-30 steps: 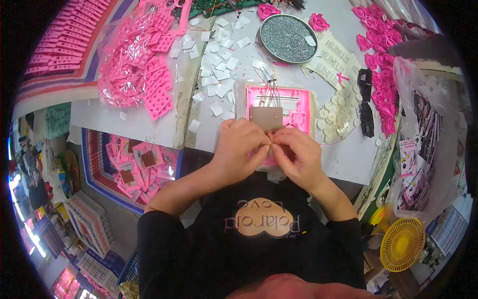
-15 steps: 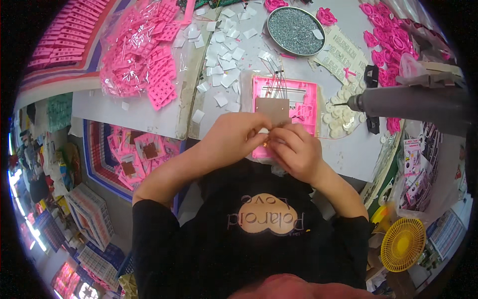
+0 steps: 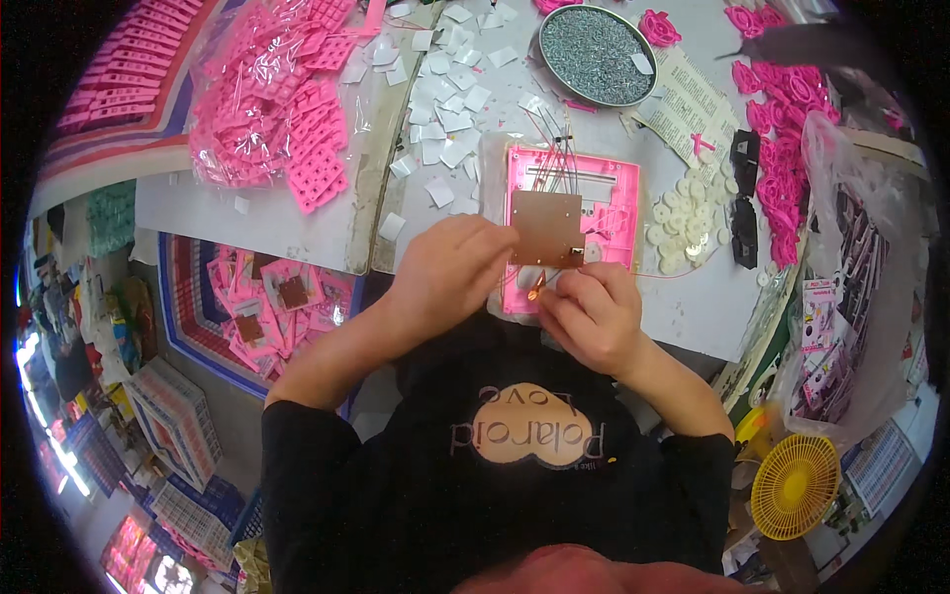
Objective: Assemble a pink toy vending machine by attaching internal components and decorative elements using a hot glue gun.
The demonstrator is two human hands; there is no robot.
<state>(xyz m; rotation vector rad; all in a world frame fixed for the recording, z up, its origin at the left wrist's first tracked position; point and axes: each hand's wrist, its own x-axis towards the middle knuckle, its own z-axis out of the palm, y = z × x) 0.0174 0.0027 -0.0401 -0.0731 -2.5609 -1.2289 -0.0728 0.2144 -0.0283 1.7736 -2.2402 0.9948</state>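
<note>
A flat pink plastic frame (image 3: 604,193) lies at the table's near edge, with a brown circuit board (image 3: 544,226) and thin wires on it. My left hand (image 3: 443,269) pinches the board's lower left edge. My right hand (image 3: 592,315) sits just below the frame, fingers closed on a small shiny metal part (image 3: 534,293); the part is too small to identify.
White paper squares (image 3: 450,89) are scattered behind the frame. A round tin of small metal bits (image 3: 592,51) stands further back. Pink plastic parts in bags (image 3: 277,99) lie left, white discs (image 3: 683,223) and pink flower shapes (image 3: 782,119) right. A yellow fan (image 3: 795,485) sits low right.
The pink frame and board now show more clearly beyond my hands. A grey tool that crossed the right side half a second ago has gone. My hands stay close together at the frame's lower edge.
</note>
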